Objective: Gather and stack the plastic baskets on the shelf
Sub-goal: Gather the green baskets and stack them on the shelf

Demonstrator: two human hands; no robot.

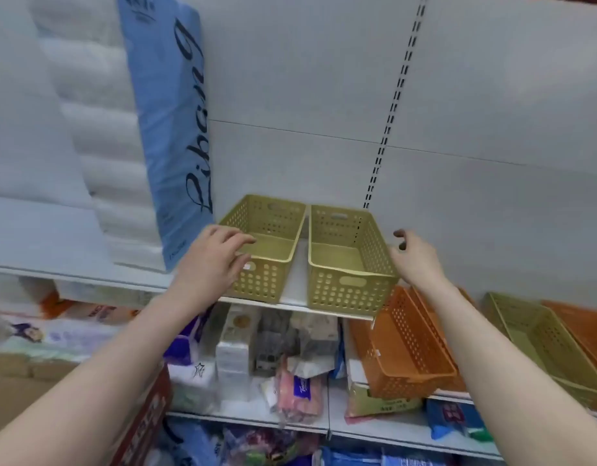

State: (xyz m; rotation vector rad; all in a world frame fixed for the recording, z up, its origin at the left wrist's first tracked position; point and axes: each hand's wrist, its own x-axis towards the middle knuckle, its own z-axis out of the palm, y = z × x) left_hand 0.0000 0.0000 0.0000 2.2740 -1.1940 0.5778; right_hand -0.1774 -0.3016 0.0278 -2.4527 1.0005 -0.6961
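Two green baskets side by side on shelf (292, 302); left hand (213, 260) fingers spread over left basket (264, 245) near corner, no clear grip; right hand (414, 257) loosely curled, empty, just beside right basket (349, 264).

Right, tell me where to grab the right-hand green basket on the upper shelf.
Probably best: grip the right green basket by its long top rims, from above and the front. It sits upright and empty, its right rim beside the right hand; the left green basket crowds its left rim near the back.

"Libang" on blue package (169, 122)
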